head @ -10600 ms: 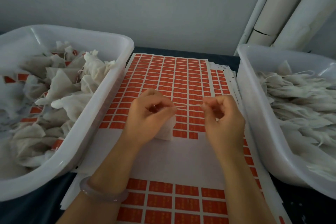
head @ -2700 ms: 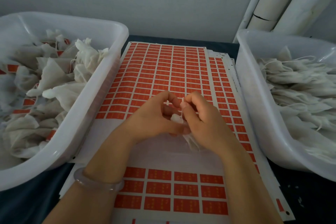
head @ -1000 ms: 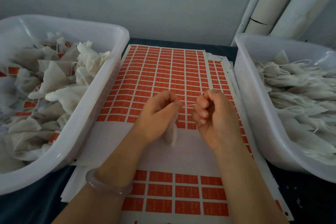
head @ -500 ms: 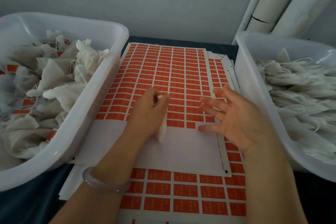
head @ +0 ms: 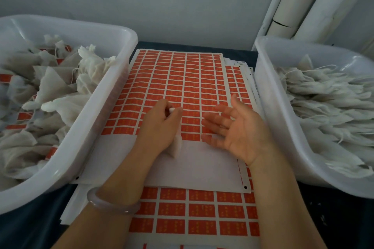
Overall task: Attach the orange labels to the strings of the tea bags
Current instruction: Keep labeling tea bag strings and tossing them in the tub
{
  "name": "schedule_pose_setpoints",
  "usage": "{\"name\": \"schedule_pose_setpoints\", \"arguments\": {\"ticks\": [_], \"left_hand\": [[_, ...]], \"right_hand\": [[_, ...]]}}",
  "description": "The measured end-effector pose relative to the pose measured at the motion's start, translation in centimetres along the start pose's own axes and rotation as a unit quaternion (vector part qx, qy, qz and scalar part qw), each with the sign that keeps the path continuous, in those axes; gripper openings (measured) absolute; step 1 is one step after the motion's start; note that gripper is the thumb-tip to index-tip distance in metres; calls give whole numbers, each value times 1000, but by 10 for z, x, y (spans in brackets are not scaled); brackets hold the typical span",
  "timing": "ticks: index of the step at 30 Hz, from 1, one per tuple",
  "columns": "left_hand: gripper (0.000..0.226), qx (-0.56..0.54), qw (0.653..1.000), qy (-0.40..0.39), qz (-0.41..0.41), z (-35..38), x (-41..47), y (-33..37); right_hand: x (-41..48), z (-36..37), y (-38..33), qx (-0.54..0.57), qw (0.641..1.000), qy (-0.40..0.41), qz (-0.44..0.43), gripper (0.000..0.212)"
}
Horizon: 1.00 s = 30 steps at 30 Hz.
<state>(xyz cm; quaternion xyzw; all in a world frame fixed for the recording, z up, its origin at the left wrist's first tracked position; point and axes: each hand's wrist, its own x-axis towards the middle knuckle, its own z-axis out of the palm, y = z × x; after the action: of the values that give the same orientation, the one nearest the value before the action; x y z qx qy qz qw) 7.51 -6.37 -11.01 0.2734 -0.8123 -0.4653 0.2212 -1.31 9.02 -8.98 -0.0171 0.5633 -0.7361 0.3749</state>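
On the counter [head: 40,226], the label sheet [head: 202,163] lies between the left bin [head: 105,105] and right bin [head: 271,107]. The right grip [head: 240,133] has released the string and now hovers, fingers [head: 218,121] apart, over the labels [head: 194,87]. The left grip [head: 162,127] stays clamped on the tea bag [head: 176,146]. Label pick-up likely follows.

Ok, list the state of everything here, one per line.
Left grip: holding a tea bag.
Right grip: open, fingers spread, holding nothing.
Label sheet: lower part bare, upper rows full.
Left tub: holds bags, orange labels among them.
Right tub: holds bags, no labels visible.
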Motion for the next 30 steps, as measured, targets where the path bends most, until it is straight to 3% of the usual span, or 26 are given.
{"name": "schedule_pose_setpoints", "arguments": {"ticks": [6,10,20,22,23,24,27,28,30], "left_hand": [[20,-21,1000,-7,-23,-2,2,0],[18,-15,999,-12,-30,-2,4,1],[20,7,1000,-5,-26,0,2,1],[20,9,1000,-5,-25,0,3,1],[20,7,1000,-8,-28,0,3,1],[20,3,999,-10,-32,-1,3,2],[19,-8,999,-12,-41,-1,3,2],[18,-12,999,-13,-43,-2,3,2],[18,-16,999,-14,-47,-2,4,2]], "right_hand": [[-9,-13,-11,-96,989,38,-101,42],[-7,-5,-8,-86,993,20,-76,29],[-5,7,-1,-58,998,20,-22,22],[-7,10,0,-68,997,6,-46,16],[-9,9,-1,-125,989,13,-83,13],[-12,5,-3,-233,963,31,-131,17],[-17,-11,-9,-581,791,23,-187,34],[-16,-15,-9,-629,758,4,-172,35],[-13,-18,-8,-659,738,-6,-145,31]]}}
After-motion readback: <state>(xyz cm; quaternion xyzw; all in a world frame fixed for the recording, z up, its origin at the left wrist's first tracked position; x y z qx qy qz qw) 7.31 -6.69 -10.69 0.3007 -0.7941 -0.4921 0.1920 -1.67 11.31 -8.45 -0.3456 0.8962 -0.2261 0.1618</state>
